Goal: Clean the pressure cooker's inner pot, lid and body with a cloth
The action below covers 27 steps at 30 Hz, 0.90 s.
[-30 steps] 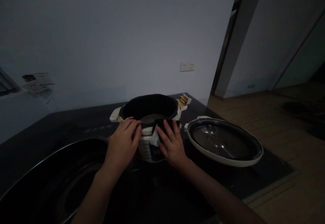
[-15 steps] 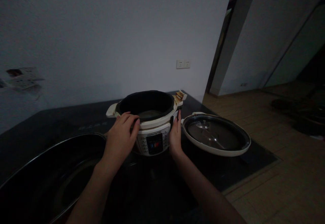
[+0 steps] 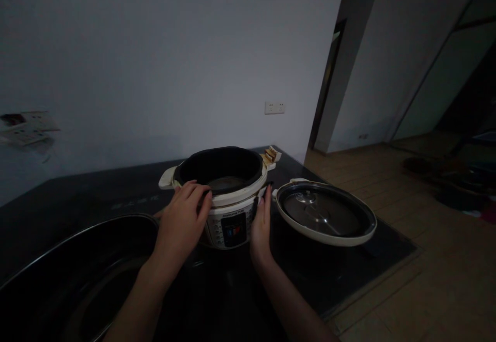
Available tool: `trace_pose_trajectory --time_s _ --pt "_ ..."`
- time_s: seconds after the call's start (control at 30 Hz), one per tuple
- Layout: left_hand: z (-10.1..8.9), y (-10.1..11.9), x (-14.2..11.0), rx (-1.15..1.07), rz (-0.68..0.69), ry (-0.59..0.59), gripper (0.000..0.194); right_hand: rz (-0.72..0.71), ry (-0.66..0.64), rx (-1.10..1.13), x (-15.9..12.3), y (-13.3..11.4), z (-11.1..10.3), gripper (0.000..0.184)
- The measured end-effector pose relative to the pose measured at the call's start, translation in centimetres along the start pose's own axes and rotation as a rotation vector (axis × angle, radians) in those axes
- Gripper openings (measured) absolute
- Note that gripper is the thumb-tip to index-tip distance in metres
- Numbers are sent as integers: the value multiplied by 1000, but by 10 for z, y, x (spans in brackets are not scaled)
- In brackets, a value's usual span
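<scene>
A white electric pressure cooker (image 3: 232,197) with a black inner pot (image 3: 186,169) stands lidless on the dark tabletop, its control panel facing me. My left hand (image 3: 186,207) grips its front left, with bent fingers at the rim and the thumb near the panel. Against the cooker's right side lies my right hand (image 3: 261,228), its fingers pointing up along the body. To the right, the cooker's round lid (image 3: 327,215) rests with its inner side up. A large dark basin (image 3: 77,238) stands at the left, partly behind my left forearm.
The black tabletop (image 3: 310,280) meets a pale wall behind, which carries a double socket (image 3: 275,107). Another socket plate with papers (image 3: 31,127) is on the wall at far left. Beyond the table's right edge lies a tiled floor (image 3: 426,290) with dark clutter.
The view has shifted slightly, so everything sits a little lower and further left. Both hands keep their places on the cooker, which shows no clear movement on the table.
</scene>
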<state>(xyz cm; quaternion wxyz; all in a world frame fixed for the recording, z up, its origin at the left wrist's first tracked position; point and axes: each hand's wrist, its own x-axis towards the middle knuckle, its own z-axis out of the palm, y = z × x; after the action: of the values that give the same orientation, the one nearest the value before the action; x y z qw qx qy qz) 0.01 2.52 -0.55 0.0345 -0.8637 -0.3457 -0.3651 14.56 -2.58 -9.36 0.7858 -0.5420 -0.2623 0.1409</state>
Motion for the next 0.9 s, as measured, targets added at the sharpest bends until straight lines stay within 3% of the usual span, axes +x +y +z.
trace_pose_trajectory --time_s 0.1,0.2,0.3,0.53,0.63,0.73,0.9 --pt "0 -1 0 -3 -5 -1 32 -178 -47 -72 22 -20 6 68" --pt "0 -1 -1 -3 -10 -10 32 -191 -24 -56 41 -25 10 69" --pt "0 0 -1 1 -3 -8 32 -187 -19 -42 49 -13 7 68" --pt "1 1 1 17 -3 -3 35 154 66 -58 28 56 -20 70" --pt "2 1 1 17 -3 0 36 217 57 -60 15 68 -25 74" --pt "3 0 0 15 -3 2 36 162 32 -42 20 57 -20 73" --pt "3 -1 -1 31 -2 -7 36 33 11 3 71 28 -4 63"
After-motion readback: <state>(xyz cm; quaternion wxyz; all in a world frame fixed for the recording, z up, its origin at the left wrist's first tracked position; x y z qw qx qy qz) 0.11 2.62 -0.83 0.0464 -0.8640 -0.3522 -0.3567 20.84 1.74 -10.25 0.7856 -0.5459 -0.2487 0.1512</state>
